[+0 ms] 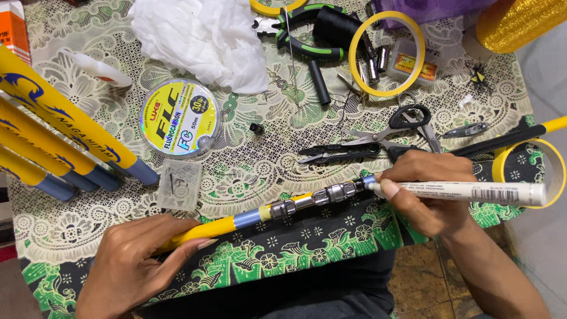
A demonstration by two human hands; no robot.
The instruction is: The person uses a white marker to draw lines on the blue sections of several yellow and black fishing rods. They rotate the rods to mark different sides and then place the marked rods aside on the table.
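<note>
My left hand grips the yellow butt of a fishing rod that lies across the patterned cloth, its metal reel seat in the middle. A white marker pen is pinched in my right hand, its tip touching the rod just right of the reel seat. The rod's black and yellow far part runs on past my right hand toward the upper right.
A round spool of fishing line and a small clear box lie left of centre. Scissors, thread snips, pliers, yellow tape rings, white tissue and yellow rod sections crowd the table.
</note>
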